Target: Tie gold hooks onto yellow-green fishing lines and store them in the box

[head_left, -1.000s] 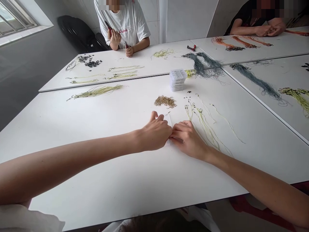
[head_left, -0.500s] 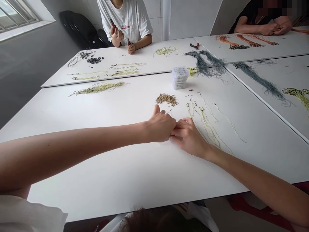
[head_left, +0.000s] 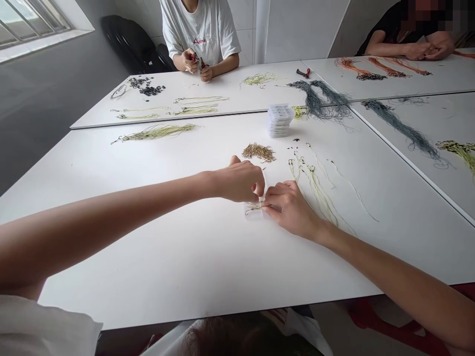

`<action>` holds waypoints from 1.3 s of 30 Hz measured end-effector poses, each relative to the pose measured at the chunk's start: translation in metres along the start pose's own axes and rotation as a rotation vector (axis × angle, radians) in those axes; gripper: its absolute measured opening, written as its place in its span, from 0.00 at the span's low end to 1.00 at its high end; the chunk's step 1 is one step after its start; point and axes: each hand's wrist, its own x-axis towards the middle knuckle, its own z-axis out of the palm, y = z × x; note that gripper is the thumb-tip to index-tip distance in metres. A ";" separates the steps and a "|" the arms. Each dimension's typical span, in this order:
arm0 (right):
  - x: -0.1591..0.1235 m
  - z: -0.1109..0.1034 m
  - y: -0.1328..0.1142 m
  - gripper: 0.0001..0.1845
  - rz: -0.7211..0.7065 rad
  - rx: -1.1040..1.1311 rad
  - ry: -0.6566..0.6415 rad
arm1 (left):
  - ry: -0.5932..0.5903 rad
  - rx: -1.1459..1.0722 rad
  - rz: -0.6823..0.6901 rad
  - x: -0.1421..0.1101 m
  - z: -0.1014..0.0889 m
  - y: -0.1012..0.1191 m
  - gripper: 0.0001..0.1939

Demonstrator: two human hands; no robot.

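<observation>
At the middle of the worktop (head_left: pixel 148 257), the person's hands meet over a small clear bag (head_left: pixel 253 209) with a coiled yellow-green line and hook inside. The left hand (head_left: pixel 237 182) is curled, its fingers (head_left: pixel 260 189) coming down on the bag's upper right corner. The right hand (head_left: pixel 291 210) is closed in a pinch at the bag's right edge.

Just above them lies a heap of brass hooks (head_left: pixel 259 153), and to the right, yellow-green lines (head_left: pixel 319 190) fan across the white surface. A stack of clear boxes (head_left: pixel 279 120) stands further up, near grey-blue lines (head_left: pixel 319 101).

At the top, a person in a white T-shirt (head_left: pixel 200 34) holds red-handled pliers (head_left: pixel 195 58) in both hands. At upper right, another person's hands (head_left: pixel 428 49) are clasped beside orange lines (head_left: pixel 382 66).
</observation>
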 end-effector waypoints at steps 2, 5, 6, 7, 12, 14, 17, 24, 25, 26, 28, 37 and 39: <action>0.000 0.000 0.000 0.12 0.006 0.001 -0.003 | 0.100 0.052 0.056 -0.016 0.004 -0.004 0.10; 0.001 0.000 0.000 0.12 0.011 0.009 -0.005 | 0.155 0.135 0.113 -0.037 0.019 -0.004 0.12; 0.001 0.000 0.000 0.11 0.014 0.010 -0.006 | 0.162 0.154 0.117 -0.042 0.025 -0.003 0.13; 0.001 0.000 0.000 0.11 0.016 0.010 -0.008 | 0.169 0.167 0.117 -0.046 0.031 -0.002 0.13; 0.001 -0.001 -0.001 0.11 0.034 0.009 -0.008 | 0.212 0.095 0.091 -0.052 0.051 -0.006 0.11; 0.000 -0.001 -0.002 0.11 0.044 0.013 -0.013 | 0.233 0.034 0.062 -0.053 0.052 -0.010 0.12; 0.000 -0.001 -0.002 0.10 0.057 0.019 -0.016 | 0.242 -0.052 0.000 -0.053 0.050 -0.014 0.10; 0.001 0.000 -0.003 0.10 0.061 0.022 -0.019 | 0.241 -0.086 -0.031 -0.047 0.056 -0.012 0.09; 0.001 -0.001 -0.003 0.10 0.062 0.022 -0.018 | 0.241 -0.075 -0.022 -0.046 0.056 -0.012 0.10; 0.001 -0.001 -0.003 0.10 0.063 0.022 -0.018 | 0.237 -0.065 -0.013 -0.044 0.056 -0.012 0.11; 0.000 -0.001 -0.003 0.10 0.065 0.021 -0.018 | 0.214 -0.052 -0.005 -0.042 0.054 -0.012 0.12; -0.001 -0.001 -0.003 0.10 0.067 0.024 -0.016 | 0.237 0.038 0.022 -0.039 0.046 -0.012 0.12; 0.000 0.000 -0.002 0.10 0.065 0.024 -0.015 | 0.250 0.065 0.047 -0.041 0.048 -0.013 0.12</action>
